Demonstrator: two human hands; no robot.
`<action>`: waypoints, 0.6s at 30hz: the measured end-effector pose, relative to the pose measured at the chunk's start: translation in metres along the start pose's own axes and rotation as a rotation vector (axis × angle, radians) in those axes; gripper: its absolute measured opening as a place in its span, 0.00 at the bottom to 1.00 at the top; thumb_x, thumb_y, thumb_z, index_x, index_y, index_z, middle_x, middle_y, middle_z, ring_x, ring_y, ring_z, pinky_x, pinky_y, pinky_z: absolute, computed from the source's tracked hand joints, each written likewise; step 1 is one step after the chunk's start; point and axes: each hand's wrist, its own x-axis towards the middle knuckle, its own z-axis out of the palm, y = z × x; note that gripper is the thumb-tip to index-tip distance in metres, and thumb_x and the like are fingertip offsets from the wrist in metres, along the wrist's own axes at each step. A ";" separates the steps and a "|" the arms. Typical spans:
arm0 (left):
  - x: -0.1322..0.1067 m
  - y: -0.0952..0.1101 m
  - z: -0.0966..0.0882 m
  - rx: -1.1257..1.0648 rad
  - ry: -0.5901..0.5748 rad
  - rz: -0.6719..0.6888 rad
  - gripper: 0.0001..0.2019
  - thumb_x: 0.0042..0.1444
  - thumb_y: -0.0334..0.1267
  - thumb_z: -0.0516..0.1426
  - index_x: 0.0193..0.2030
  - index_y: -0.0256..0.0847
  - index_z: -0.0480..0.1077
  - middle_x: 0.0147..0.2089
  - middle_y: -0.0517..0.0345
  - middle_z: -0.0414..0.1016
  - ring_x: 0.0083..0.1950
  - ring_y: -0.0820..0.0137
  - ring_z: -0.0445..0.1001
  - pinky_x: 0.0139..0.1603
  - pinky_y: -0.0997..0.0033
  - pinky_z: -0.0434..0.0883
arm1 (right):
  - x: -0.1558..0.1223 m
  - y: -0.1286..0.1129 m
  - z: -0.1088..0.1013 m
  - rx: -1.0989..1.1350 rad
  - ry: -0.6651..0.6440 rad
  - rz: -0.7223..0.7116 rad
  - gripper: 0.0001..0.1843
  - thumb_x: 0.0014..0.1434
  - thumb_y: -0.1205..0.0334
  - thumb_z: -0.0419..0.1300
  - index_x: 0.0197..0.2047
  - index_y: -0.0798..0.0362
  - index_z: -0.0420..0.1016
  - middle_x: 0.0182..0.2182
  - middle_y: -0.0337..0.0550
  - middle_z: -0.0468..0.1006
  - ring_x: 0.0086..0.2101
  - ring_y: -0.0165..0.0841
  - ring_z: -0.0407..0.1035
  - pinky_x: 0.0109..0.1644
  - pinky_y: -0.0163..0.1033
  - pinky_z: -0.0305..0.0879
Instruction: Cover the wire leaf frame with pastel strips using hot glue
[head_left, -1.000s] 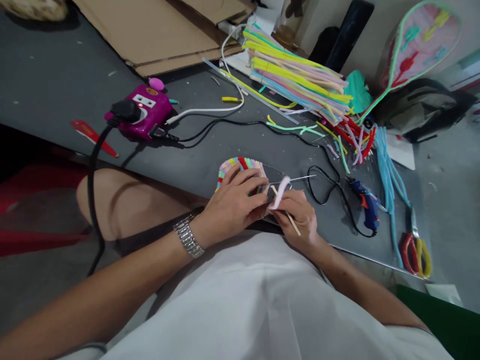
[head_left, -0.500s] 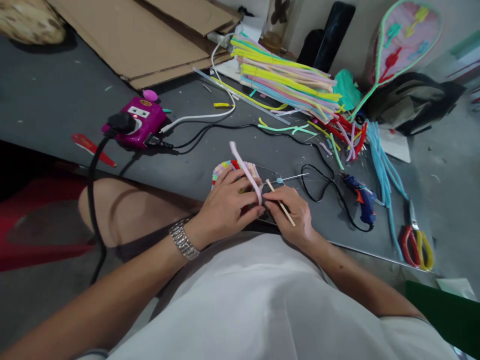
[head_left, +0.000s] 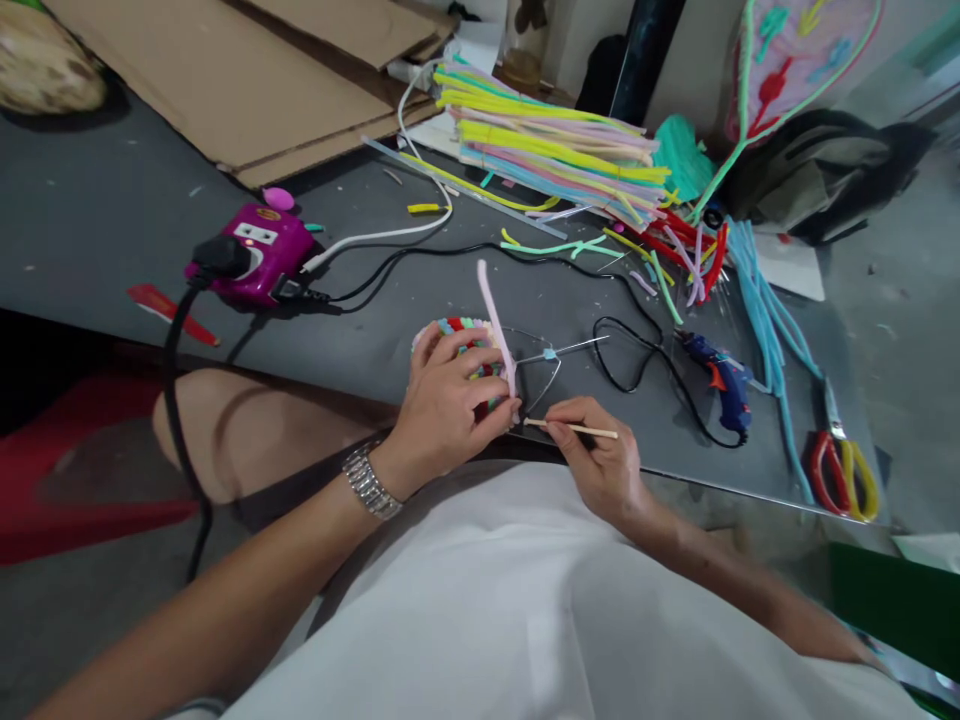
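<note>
Craftwork (head_left: 459,324) in multicoloured fuzzy stripes lies at the near edge of the grey table (head_left: 420,285), held under the left hand (head_left: 450,400), its fingers partly spread over the stripes and its thumb and forefinger close together at the foot of a pale pink stem (head_left: 495,315) along the craftwork's right side. A wire frame (head_left: 577,346) juts out right of the craftwork; nearer the body, the right hand (head_left: 596,455), fingers curled in, pinches a pale stick (head_left: 581,430), tip just beside the left thumb. Left of and beyond the craftwork sits a purple power socket (head_left: 292,242), its yellowish label (head_left: 268,214) too small to read; the whitish mark on a red strip (head_left: 193,328), farther left, is equally illegible. A stem bundle (head_left: 555,150) lies beyond the craftwork, a blue glue gun (head_left: 726,390) well to its right
</note>
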 end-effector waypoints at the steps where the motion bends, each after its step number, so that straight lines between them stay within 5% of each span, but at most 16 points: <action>1: 0.000 0.000 0.000 0.009 0.002 0.008 0.11 0.65 0.44 0.59 0.34 0.47 0.80 0.52 0.57 0.82 0.65 0.52 0.70 0.71 0.33 0.53 | 0.001 0.000 0.001 -0.011 0.002 -0.012 0.06 0.69 0.65 0.59 0.39 0.51 0.76 0.34 0.42 0.81 0.34 0.32 0.75 0.39 0.37 0.70; 18: 0.003 0.000 0.003 -0.002 -0.027 0.011 0.11 0.66 0.45 0.59 0.35 0.47 0.80 0.53 0.56 0.80 0.60 0.56 0.71 0.69 0.39 0.57 | 0.005 0.000 0.006 0.030 -0.043 -0.085 0.05 0.68 0.67 0.60 0.39 0.50 0.74 0.34 0.41 0.82 0.36 0.34 0.77 0.42 0.42 0.69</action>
